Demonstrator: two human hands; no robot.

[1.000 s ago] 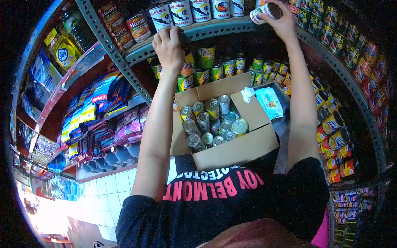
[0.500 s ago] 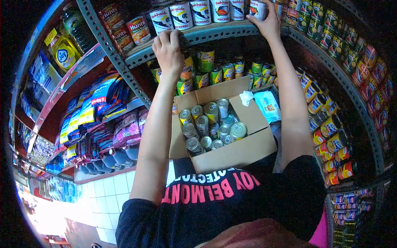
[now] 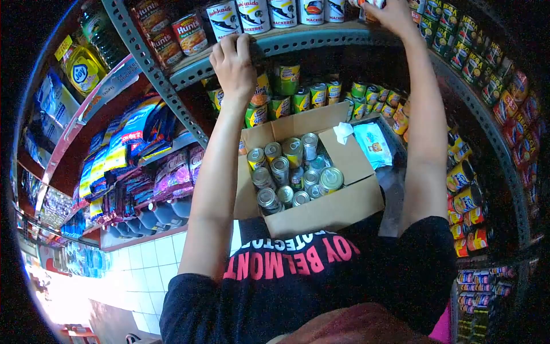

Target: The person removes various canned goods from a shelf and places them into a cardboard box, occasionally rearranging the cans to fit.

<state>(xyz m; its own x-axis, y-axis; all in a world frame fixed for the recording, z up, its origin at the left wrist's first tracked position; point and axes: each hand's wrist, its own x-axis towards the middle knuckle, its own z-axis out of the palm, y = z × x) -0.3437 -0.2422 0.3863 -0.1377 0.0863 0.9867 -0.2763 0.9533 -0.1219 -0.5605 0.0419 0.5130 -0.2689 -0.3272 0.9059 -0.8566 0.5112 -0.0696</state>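
My left hand has its fingers curled over the perforated metal shelf edge, just below the row of Hokkaido mackerel cans. Up at the top edge of the view, my right hand grips a mackerel can, which is partly cut off by the frame. Below and between my arms stands an open cardboard box with several upright cans in it.
A wipes pack lies right of the box. Gold and green cans fill the shelf behind it. Hunt's cans sit upper left, sachets hang on the left, and Mega cans line the right shelf.
My right hand has moved right and slightly up with the can, away from the other mackerel cans. My left hand stays at the shelf edge; the view has shifted slightly.
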